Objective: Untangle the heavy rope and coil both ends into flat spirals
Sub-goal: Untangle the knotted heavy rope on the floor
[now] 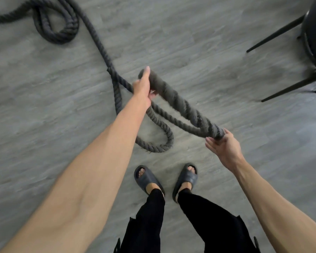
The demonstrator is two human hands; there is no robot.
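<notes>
A thick dark grey twisted rope [179, 105] is lifted off the grey floor between my hands. My left hand [143, 86] grips it at the far bend, thumb pointing up. My right hand [222, 143] holds its near part, fingers loosely curled around it. Below my hands a loop of the same rope [162, 141] lies on the floor in front of my feet. From my left hand the rope runs away up the floor to a tangle of loops [57, 24] at the far left. The lifted part is blurred.
A black chair [312, 33] with thin black legs stands at the right edge. My feet in dark slides [148, 179] are planted just behind the floor loop. Grey wood-look flooring [217, 52] stretches between the rope and the chair.
</notes>
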